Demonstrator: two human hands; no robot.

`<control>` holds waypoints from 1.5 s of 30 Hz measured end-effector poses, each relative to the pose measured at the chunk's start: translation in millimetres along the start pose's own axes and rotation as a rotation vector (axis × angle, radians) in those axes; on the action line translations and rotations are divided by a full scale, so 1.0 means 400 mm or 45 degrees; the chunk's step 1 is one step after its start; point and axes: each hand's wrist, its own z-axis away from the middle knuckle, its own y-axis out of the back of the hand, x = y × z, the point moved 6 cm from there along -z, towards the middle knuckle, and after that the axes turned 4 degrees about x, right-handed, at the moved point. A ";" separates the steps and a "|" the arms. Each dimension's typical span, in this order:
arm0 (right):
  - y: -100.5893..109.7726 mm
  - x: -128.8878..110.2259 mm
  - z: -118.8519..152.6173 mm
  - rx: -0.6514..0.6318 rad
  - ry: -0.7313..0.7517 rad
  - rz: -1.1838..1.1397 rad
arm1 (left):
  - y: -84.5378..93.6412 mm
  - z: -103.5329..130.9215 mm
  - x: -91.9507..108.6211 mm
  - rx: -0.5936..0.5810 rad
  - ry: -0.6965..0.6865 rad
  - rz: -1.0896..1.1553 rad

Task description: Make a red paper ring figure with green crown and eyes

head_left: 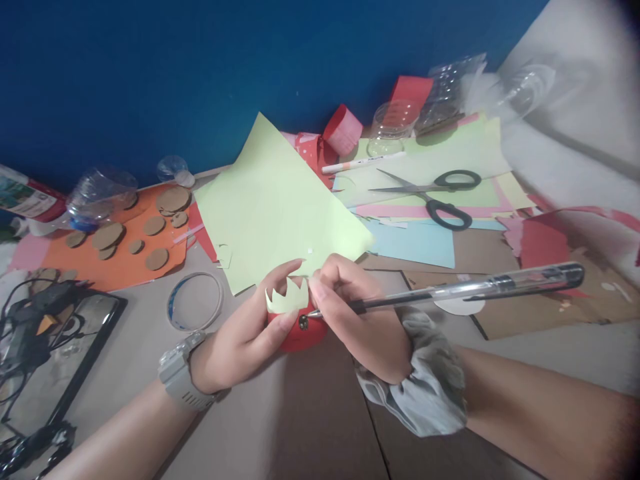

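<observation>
My left hand [250, 330] is closed around a small red rounded piece [303, 341], with a strip of pale green paper [286, 301] standing along its top. The strip's upper edge is cut in zigzag points, and my left thumb presses its lower edge. A small dark and gold spot shows on the red piece. My right hand [357, 303] grips a clear-barrelled ballpoint pen [465, 288], its tip at the red piece beside the spot. Right thumb and fingertips are close against the strip's right end; whether they pinch it I cannot tell.
A large pale green sheet [280, 207] lies behind my hands. Scissors [425, 193] and a marker [363, 163] rest on papers at right. Cardboard discs [107, 235] lie on orange paper [165, 200] at left, near a tape roll [195, 301]. A blue wall [200, 73] rises behind.
</observation>
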 end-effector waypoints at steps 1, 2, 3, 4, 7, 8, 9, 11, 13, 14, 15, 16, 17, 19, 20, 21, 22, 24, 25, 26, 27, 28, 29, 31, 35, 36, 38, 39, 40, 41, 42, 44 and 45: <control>0.000 -0.001 0.000 0.002 0.003 0.012 | 0.000 -0.001 0.001 0.002 -0.004 -0.005; -0.001 -0.002 0.000 -0.004 0.004 0.025 | 0.000 -0.001 0.002 0.001 -0.006 -0.008; -0.002 -0.002 0.000 -0.014 0.003 0.035 | -0.001 -0.001 0.003 0.000 -0.009 -0.010; -0.003 -0.002 0.000 -0.029 0.004 0.038 | -0.001 -0.002 0.003 -0.002 -0.009 -0.009; -0.004 -0.002 -0.001 -0.046 0.014 0.032 | 0.000 0.000 0.005 0.001 -0.010 -0.001; -0.003 -0.002 -0.002 -0.037 0.020 0.030 | 0.001 0.000 0.005 0.003 -0.010 -0.002; -0.002 -0.003 -0.003 -0.024 0.028 0.029 | 0.002 0.001 0.005 0.005 -0.011 -0.005; 0.000 -0.002 -0.004 -0.003 0.027 0.038 | 0.003 0.001 0.006 0.007 -0.013 -0.018; 0.000 -0.002 -0.003 -0.003 0.015 0.049 | 0.003 0.000 0.007 0.007 -0.016 -0.028; -0.001 -0.001 -0.003 -0.016 0.004 0.051 | 0.002 -0.001 0.007 0.007 -0.016 -0.032; -0.002 0.001 -0.002 -0.034 -0.006 0.048 | 0.002 -0.001 0.007 0.005 -0.016 -0.033; -0.004 0.001 -0.002 -0.055 -0.010 0.040 | 0.001 -0.001 0.007 0.004 -0.018 -0.030; -0.005 0.002 -0.001 -0.070 -0.009 0.031 | 0.001 -0.001 0.008 0.006 -0.020 -0.028; -0.003 0.001 -0.001 -0.064 0.006 0.026 | 0.002 0.000 0.006 0.010 -0.011 -0.029; -0.001 0.001 -0.001 -0.050 0.011 0.031 | 0.003 0.000 0.006 0.012 -0.006 -0.031; 0.001 0.002 -0.001 -0.034 0.009 0.041 | 0.003 0.000 0.005 0.012 -0.003 -0.034; 0.002 0.002 -0.001 -0.025 0.003 0.051 | 0.003 0.000 0.005 0.010 -0.002 -0.035; 0.000 0.003 -0.001 -0.029 -0.013 0.063 | 0.003 0.000 0.007 0.003 -0.017 -0.031; -0.001 0.003 -0.001 -0.034 -0.020 0.060 | 0.002 -0.001 0.007 0.001 -0.025 -0.029; -0.002 0.002 0.000 -0.031 -0.019 0.050 | 0.001 -0.001 0.008 -0.001 -0.033 -0.028; -0.003 0.001 0.000 -0.023 -0.016 0.037 | 0.000 -0.002 0.007 -0.003 -0.036 -0.031; -0.003 0.000 0.000 -0.011 -0.013 0.024 | 0.000 -0.002 0.007 -0.001 -0.038 -0.036; -0.002 -0.001 0.000 0.005 -0.008 0.013 | 0.000 -0.002 0.006 0.000 -0.037 -0.043; -0.002 -0.001 0.000 0.033 0.001 0.000 | 0.000 0.000 0.005 0.001 -0.033 -0.061; -0.001 -0.002 0.000 0.036 0.020 0.018 | 0.002 0.002 0.005 0.008 -0.040 -0.065; -0.001 -0.002 -0.001 0.025 0.021 0.027 | 0.002 0.002 0.004 0.009 -0.041 -0.056; -0.002 -0.001 -0.001 -0.006 0.014 0.027 | 0.002 0.002 0.002 0.006 -0.038 -0.037; -0.002 -0.001 -0.001 -0.019 0.008 0.021 | 0.001 0.002 0.001 0.005 -0.035 -0.030; -0.002 -0.001 -0.001 -0.028 0.004 0.011 | 0.001 0.002 0.000 0.005 -0.032 -0.025; -0.002 -0.001 -0.001 -0.033 0.002 0.000 | 0.001 0.001 -0.001 0.005 -0.028 -0.025; -0.001 -0.001 -0.001 -0.030 0.000 -0.011 | 0.000 0.001 -0.002 0.004 -0.022 -0.026; 0.001 0.000 -0.001 -0.012 -0.006 -0.020 | -0.001 0.000 -0.002 0.003 -0.020 -0.035; 0.002 0.000 -0.001 -0.001 -0.008 -0.017 | -0.001 0.000 -0.001 0.003 -0.021 -0.042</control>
